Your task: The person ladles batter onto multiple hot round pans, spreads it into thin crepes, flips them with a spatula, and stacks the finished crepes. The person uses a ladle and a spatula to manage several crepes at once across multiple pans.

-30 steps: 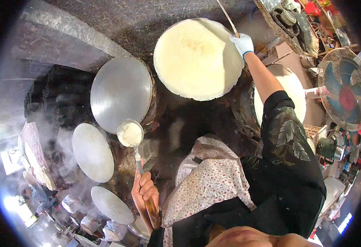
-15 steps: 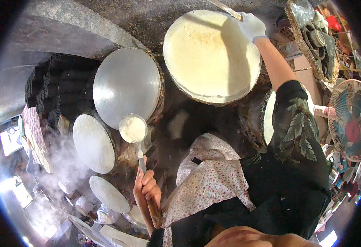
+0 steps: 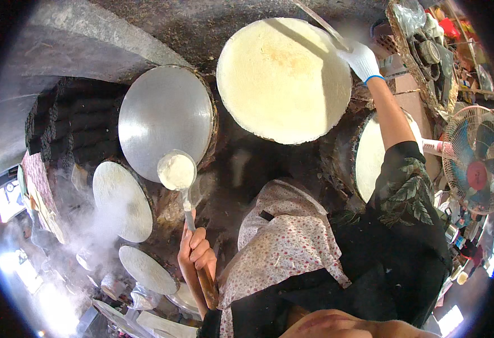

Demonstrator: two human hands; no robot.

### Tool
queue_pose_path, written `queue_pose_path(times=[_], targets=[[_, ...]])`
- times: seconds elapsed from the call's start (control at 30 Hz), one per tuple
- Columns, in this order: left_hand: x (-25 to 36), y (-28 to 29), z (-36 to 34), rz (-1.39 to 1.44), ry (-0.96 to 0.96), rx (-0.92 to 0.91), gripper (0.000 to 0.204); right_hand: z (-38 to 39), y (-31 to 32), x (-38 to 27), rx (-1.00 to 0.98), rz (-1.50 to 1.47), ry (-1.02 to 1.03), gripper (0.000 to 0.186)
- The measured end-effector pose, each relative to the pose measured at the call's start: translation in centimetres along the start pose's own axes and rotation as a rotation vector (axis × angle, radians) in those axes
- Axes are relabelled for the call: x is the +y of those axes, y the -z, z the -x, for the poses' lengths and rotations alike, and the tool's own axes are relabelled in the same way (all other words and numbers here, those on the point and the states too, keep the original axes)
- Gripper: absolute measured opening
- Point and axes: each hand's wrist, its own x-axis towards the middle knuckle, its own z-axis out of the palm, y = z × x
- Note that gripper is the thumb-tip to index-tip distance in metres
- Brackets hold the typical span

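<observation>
My left hand (image 3: 200,250) is wrapped round the wooden handle of a ladle (image 3: 177,170). White batter fills its bowl, which hangs over the near edge of a bare, shiny round griddle (image 3: 162,115). My right hand (image 3: 361,61), in a white glove, grips a long, thin, flat stick (image 3: 318,18) beside the far right rim of another griddle. On that one lies a wide, pale yellow pancake (image 3: 283,84), faintly browned toward its far side. The arm and stick cast shadows across it.
More round griddles with pale layers stand at the left (image 3: 122,201), lower left (image 3: 147,269) and right (image 3: 370,155), partly behind my sleeve. Steam rises at left. A fan (image 3: 472,163) stands at the right, below a cluttered tray (image 3: 424,56). A dark ribbed cover (image 3: 83,115) lies at far left.
My right hand with the stick has moved right, from over the pancake's edge to just outside it. The ladle has moved slightly farther over the bare griddle, and the view has shifted a little.
</observation>
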Motion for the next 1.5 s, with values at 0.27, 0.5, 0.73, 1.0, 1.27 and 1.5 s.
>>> queue_pose_path(times=[0.27, 0.5, 0.73, 1.0, 1.27, 1.5], targets=[[-0.7, -1.4, -0.5, 0.098, 0.030, -0.035, 0.054, -6.3, -2.3, -6.0, 0.239, 0.113, 0.411, 0.038], [-1.8, -3.2, -0.3, 0.127, 0.018, -0.043, 0.055, -13.1, -5.7, -7.1, -0.106, 0.263, 0.349, 0.047], [-1.8, -2.7, -0.2, 0.042, -0.042, 0.044, 0.054, -12.5, -3.9, -6.0, -0.073, 0.167, 0.378, 0.072], [-1.4, -1.9, 0.6, 0.005, 0.031, -0.023, 0.052, -1.4, 9.6, -11.1, -0.062, -0.054, 0.322, 0.046], [0.5, 1.9, -0.3, -0.228, 0.076, -0.046, 0.049, 19.3, 22.4, -4.4, 0.092, -0.553, 0.108, 0.034], [2.7, 7.5, -5.2, -0.356, 0.252, -0.065, 0.049, 34.9, 23.4, 9.4, 0.458, -0.513, -0.390, 0.032]])
